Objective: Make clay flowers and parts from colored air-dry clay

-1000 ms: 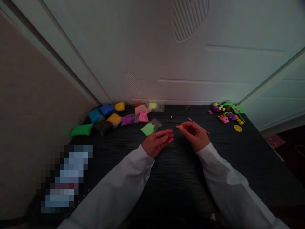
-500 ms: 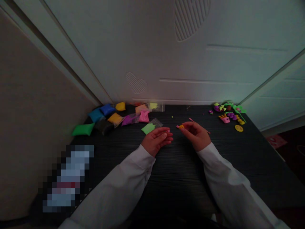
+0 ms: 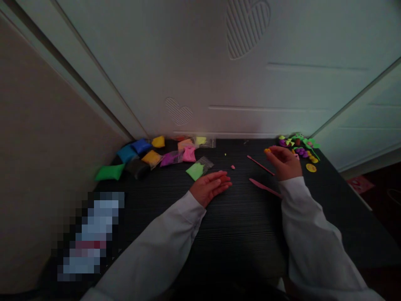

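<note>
Pinches orange clay piece (image 3: 267, 151) in right hand (image 3: 286, 164) near pink stick (image 3: 260, 165); cannot tell grip of left hand (image 3: 209, 185)

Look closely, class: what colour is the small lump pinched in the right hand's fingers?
It is a small orange-yellow lump, best seen in the head view.

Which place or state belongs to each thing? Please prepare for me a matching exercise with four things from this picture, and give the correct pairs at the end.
1. right hand
2. pink knife-shaped tool
3. round yellow disc
4. dark green packet

A. farther left than the blue packet
B. one end by the right sleeve
C. pinching a small orange piece
D. farther right than the right hand

Pairs: 1-C, 2-B, 3-D, 4-A
</note>
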Demonstrator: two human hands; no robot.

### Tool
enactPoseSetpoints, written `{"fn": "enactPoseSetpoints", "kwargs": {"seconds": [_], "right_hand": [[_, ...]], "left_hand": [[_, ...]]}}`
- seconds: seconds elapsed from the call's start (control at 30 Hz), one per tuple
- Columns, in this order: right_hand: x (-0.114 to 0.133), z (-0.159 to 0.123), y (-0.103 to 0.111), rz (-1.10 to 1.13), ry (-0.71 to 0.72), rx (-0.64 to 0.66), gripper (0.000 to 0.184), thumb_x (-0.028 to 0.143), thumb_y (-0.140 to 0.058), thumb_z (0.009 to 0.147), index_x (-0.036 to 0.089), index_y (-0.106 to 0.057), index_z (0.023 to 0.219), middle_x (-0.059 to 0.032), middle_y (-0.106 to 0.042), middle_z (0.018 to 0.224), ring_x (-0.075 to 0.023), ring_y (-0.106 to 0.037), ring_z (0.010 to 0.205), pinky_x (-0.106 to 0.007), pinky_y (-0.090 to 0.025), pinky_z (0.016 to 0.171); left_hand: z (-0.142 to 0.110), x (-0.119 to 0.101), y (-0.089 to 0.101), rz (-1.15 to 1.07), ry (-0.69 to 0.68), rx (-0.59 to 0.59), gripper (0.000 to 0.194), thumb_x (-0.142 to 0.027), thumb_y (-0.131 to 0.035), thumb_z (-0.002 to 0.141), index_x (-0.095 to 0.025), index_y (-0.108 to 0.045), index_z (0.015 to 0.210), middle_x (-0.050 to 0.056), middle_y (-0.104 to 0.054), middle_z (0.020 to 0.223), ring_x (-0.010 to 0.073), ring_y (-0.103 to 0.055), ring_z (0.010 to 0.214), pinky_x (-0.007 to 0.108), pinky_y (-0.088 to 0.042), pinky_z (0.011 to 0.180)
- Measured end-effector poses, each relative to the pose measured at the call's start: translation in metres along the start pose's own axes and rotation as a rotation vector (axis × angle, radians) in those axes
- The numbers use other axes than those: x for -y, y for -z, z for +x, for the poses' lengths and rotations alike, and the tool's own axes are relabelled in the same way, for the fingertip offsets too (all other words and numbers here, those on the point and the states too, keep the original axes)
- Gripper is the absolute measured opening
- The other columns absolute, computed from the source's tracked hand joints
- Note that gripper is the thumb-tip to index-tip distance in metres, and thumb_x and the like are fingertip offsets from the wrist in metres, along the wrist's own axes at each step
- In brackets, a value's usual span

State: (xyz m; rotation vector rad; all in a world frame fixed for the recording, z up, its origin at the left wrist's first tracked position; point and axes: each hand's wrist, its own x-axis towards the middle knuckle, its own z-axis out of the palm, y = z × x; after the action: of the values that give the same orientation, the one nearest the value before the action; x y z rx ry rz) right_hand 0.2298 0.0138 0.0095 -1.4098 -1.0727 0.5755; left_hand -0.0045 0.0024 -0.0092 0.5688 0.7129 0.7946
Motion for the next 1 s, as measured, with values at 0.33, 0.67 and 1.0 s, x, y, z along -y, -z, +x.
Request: {"fn": "enactPoseSetpoints", "kwargs": {"seconds": [0.33, 0.67, 1.0], "right_hand": [[-0.037, 0.022, 0.024, -0.854, -0.022, -0.083, 0.025, 0.037, -0.054, 0.067, 0.019, -0.056, 0.085, -0.0034, -0.064, 0.083, -0.0167, -0.056, 0.069, -0.033, -0.042, 0.066], [-0.044, 0.029, 0.025, -1.056, -0.089, -0.038, 0.024, 0.04, -0.049, 0.068, 0.021, -0.057, 0.082, -0.0038, -0.063, 0.087, -0.0225, -0.054, 0.085, -0.035, -0.038, 0.068], [-0.031, 0.021, 0.03, -0.983, -0.016, -0.091, 0.033, 0.044, -0.046, 0.069, 0.019, -0.057, 0.088, -0.005, -0.062, 0.083, -0.0177, -0.054, 0.069, -0.031, -0.038, 0.063]], "left_hand": [[0.002, 0.0, 0.003, 0.144, -0.055, 0.046, 0.037, -0.015, -0.062, 0.063, -0.017, -0.053, 0.099, 0.006, -0.063, 0.085, 0.0128, -0.06, 0.067, 0.022, -0.044, 0.057], [0.004, 0.005, 0.004, 0.145, -0.052, 0.03, 0.035, -0.015, -0.069, 0.054, -0.014, -0.058, 0.087, 0.004, -0.062, 0.082, 0.0135, -0.06, 0.071, 0.025, -0.043, 0.067], [0.003, 0.0, 0.004, 0.116, -0.075, 0.016, 0.043, -0.01, -0.069, 0.055, -0.016, -0.052, 0.094, 0.002, -0.058, 0.081, 0.019, -0.061, 0.079, 0.031, -0.045, 0.074]]}}
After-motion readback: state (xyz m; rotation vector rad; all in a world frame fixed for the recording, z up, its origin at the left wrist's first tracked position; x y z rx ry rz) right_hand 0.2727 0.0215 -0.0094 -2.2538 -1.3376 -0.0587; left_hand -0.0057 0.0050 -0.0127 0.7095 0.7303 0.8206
